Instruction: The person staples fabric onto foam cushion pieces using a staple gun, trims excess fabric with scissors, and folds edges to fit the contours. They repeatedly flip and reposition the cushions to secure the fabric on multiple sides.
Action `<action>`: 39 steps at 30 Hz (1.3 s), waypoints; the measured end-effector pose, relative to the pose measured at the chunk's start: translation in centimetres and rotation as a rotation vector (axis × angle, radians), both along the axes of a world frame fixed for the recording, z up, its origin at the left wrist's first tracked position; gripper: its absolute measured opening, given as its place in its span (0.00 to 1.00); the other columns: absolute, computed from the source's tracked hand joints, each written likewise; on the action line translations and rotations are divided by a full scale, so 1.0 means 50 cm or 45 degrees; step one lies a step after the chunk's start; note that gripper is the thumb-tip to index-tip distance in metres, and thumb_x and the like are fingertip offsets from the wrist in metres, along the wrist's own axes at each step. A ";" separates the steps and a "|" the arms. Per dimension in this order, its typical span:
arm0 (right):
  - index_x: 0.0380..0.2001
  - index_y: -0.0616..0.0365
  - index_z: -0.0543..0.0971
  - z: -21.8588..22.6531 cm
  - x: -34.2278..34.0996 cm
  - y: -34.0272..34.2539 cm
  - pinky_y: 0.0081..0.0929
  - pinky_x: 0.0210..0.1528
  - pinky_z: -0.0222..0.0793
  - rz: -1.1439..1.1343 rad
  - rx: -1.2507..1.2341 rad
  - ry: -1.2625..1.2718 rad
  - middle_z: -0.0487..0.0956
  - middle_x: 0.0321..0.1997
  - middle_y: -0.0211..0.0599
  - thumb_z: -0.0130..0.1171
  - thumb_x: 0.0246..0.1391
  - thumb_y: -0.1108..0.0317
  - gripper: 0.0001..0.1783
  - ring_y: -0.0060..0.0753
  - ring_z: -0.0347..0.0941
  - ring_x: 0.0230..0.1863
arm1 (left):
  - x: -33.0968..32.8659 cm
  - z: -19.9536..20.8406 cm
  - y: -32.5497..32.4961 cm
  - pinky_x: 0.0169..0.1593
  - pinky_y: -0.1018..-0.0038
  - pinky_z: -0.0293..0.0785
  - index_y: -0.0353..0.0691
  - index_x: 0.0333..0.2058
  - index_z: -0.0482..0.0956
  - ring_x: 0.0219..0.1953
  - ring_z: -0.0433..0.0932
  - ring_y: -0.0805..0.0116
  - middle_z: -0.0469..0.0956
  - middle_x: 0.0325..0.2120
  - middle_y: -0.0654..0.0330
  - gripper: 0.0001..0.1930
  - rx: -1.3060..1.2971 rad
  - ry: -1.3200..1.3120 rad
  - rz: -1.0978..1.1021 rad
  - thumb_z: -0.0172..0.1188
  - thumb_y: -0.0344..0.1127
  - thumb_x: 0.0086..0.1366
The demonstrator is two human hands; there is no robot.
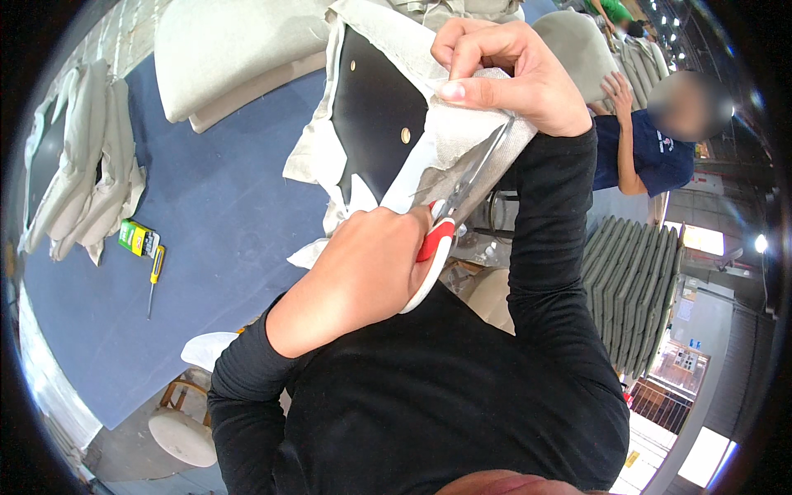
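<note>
My left hand (355,268) is closed round the red and white handles of a pair of scissors (437,247). The blades point up and to the right, lying along the light beige fabric (466,136) of an upholstered panel. That fabric is folded over the edges of a black backing board (371,107) with brass-coloured round holes. At the panel's upper right, my right hand (524,78) pinches the fabric edge between thumb and fingers, near the scissor tips. How far the blades are parted is hard to make out.
On the blue table (223,198) lie large beige cushions (247,58), fabric-covered panels (87,173), a small green and yellow box (139,238) and a screwdriver (156,268). A person in dark blue (660,157) works at right, beyond stacked grey-green cushions (631,289). A round stool (183,437) stands lower left.
</note>
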State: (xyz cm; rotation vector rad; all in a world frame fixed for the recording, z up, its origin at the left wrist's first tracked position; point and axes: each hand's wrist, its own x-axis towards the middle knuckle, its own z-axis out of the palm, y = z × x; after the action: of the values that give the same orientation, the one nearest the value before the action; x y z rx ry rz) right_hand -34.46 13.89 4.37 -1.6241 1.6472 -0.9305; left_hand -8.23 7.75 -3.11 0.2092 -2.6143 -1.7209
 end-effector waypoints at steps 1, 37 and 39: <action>0.26 0.59 0.82 -0.001 0.000 0.000 0.23 0.46 0.62 -0.012 -0.003 -0.003 0.74 0.41 0.28 0.77 0.58 0.66 0.14 0.20 0.69 0.41 | 0.001 -0.004 0.001 0.35 0.49 0.74 0.30 0.33 0.80 0.30 0.78 0.30 0.77 0.23 0.36 0.15 0.018 -0.004 0.004 0.64 0.39 0.72; 0.67 0.57 0.82 -0.735 0.038 0.629 0.34 0.61 0.80 -1.534 0.649 -0.091 0.89 0.55 0.46 0.73 0.67 0.49 0.33 0.34 0.86 0.55 | -0.150 -0.050 -0.199 0.54 0.55 0.82 0.37 0.45 0.67 0.38 0.86 0.55 0.88 0.37 0.41 0.20 -0.094 0.819 0.797 0.63 0.47 0.73; 0.67 0.57 0.81 -0.529 0.013 0.468 0.35 0.62 0.80 -1.227 0.256 -0.593 0.88 0.55 0.45 0.73 0.67 0.50 0.33 0.32 0.85 0.56 | -0.157 -0.056 -0.194 0.57 0.55 0.80 0.36 0.46 0.67 0.41 0.85 0.55 0.87 0.38 0.41 0.20 -0.077 0.835 0.814 0.62 0.47 0.74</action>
State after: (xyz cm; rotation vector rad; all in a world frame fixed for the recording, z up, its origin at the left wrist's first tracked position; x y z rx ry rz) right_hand -33.81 37.27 -22.07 -0.3493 2.0673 -1.3893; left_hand -16.07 -1.95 -5.93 0.3563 -1.8448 -1.2135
